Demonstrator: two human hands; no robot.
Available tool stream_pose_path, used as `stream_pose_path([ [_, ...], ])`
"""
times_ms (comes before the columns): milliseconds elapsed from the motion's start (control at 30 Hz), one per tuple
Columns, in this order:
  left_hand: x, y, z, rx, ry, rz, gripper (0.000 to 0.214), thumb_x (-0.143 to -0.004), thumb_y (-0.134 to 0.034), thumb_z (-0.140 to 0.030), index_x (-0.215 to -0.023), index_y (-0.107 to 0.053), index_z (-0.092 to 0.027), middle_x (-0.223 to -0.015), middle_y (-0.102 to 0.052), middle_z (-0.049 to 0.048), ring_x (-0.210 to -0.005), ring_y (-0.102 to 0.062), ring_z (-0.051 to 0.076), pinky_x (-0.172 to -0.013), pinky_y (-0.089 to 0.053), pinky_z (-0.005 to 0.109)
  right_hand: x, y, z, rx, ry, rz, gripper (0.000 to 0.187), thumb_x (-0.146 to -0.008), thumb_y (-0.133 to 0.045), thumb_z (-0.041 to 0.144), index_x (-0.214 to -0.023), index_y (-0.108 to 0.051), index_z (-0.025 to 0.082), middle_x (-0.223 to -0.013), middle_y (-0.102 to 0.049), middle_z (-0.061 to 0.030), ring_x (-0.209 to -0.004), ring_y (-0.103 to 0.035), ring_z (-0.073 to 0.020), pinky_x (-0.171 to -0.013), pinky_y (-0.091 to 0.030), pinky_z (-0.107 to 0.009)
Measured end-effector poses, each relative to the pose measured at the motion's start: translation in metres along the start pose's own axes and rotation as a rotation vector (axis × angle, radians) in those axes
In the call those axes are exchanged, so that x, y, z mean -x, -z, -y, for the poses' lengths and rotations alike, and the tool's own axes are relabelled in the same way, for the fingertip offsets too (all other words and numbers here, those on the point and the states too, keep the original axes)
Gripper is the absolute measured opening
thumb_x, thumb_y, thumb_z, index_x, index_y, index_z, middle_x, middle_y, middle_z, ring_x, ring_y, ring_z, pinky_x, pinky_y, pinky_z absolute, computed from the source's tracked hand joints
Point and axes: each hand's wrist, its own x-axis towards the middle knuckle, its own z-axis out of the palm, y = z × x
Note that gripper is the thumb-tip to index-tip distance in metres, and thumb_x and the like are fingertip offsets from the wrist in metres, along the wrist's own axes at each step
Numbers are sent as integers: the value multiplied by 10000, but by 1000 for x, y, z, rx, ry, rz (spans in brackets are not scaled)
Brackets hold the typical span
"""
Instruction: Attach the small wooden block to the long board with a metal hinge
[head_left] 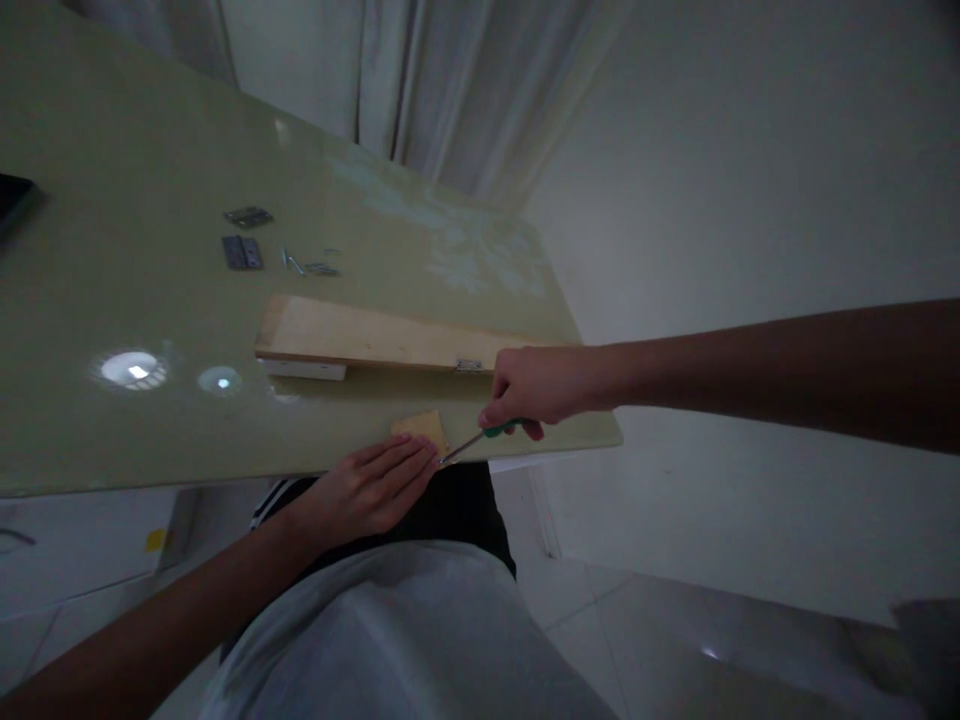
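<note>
- So, the right hand (529, 388) is wrapped around a green-handled screwdriver (495, 430), and its shaft slants down-left, back toward the person's body.
- Basically everything hinges on that diagonal: the tip is right at the right-hand corner of a small wooden block (420, 425), by the tabletop's (150, 285) near edge. Can't tell if a screw is sitting there, way too small.
- Left hand (381, 485) is the closer one to the block, fingers stretched out flat over its near side, fingertips just beside the screwdriver tip. Thumb's hidden, so no idea whether it's pinching or only pressing.
- Line of the tool runs right at those fingertips, so I'd guess a slip would go that way.
- Long wooden board (360, 332) lies just beyond, its long axis running roughly left to right, with a small hinge (469, 365) on its near edge, just left of the right hand.
</note>
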Motion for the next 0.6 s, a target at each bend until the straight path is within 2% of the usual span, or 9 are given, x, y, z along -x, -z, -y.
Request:
stream_pose_path([
  [67,-2,1,0,7,-5,7,331,-976,-543,-33,-1258,-706,-93,-1267,-772,108,-1185,-713,236,-1079,-552,379,-1,1,1,-197,-199,62,410,-1018,-523,352,-777,-769,130,-576,-699,-19,-458,-550,-101,-478,-396,-205],
  [100,-3,2,1,16,-2,18,332,-980,-529,-30,-1257,-703,-84,-1262,-774,110,-1174,-719,239,-1063,-561,381,1,1,0,-197,-210,28,379,-1015,-550,398,-854,-771,134,-643,-726,-35,-527,-594,-116,-526,-413,-219],
  [133,-4,3,2,28,3,35,333,-986,-514,-29,-1258,-699,-80,-1260,-775,112,-1161,-725,241,-1045,-571,381,4,1,-1,-102,-142,-41,358,-1004,-585,444,-944,-761,139,-724,-747,-52,-602,-627,-136,-562,-414,-239],
  [200,-8,6,6,69,23,66,332,-996,-493,-32,-1249,-700,-89,-1238,-783,112,-1124,-739,237,-1000,-593,373,12,2,-5,236,117,-152,341,-967,-672,464,-1111,-702,156,-901,-754,-81,-738,-657,-175,-583,-371,-269],
  [300,-17,16,14,185,94,93,329,-1008,-482,-50,-1238,-703,-132,-1210,-791,108,-1095,-750,232,-959,-611,373,25,8,-12,692,416,-175,115,-1032,-580,251,-1113,-640,194,-969,-703,-56,-779,-623,-171,-551,-253,-291],
  [367,-24,26,17,312,176,78,306,-1029,-488,-86,-1224,-708,-170,-1195,-797,87,-1061,-764,218,-937,-620,364,33,17,-18,796,438,-212,172,-1083,-457,206,-1065,-628,206,-929,-671,-36,-779,-597,-166,-545,-214,-309],
  [433,-32,37,17,483,296,29,228,-1053,-530,-167,-1176,-719,-198,-1102,-819,46,-943,-786,173,-867,-630,299,40,27,-26,801,407,-274,234,-1112,-423,319,-1062,-625,212,-932,-655,-36,-815,-586,-177,-552,-219,-319],
  [500,-38,49,14,646,448,-21,155,-1047,-598,-255,-1121,-730,-218,-978,-829,-1,-824,-787,127,-776,-623,219,44,32,-35,782,415,-311,292,-1115,-412,414,-1077,-626,220,-950,-651,-37,-862,-578,-185,-575,-258,-322],
  [600,-45,62,7,756,613,-37,125,-1021,-656,-299,-1084,-748,-244,-935,-831,-30,-795,-791,110,-735,-616,182,46,29,-48,736,482,-321,309,-1123,-384,411,-1097,-628,225,-965,-651,-29,-884,-567,-180,-639,-331,-327],
])
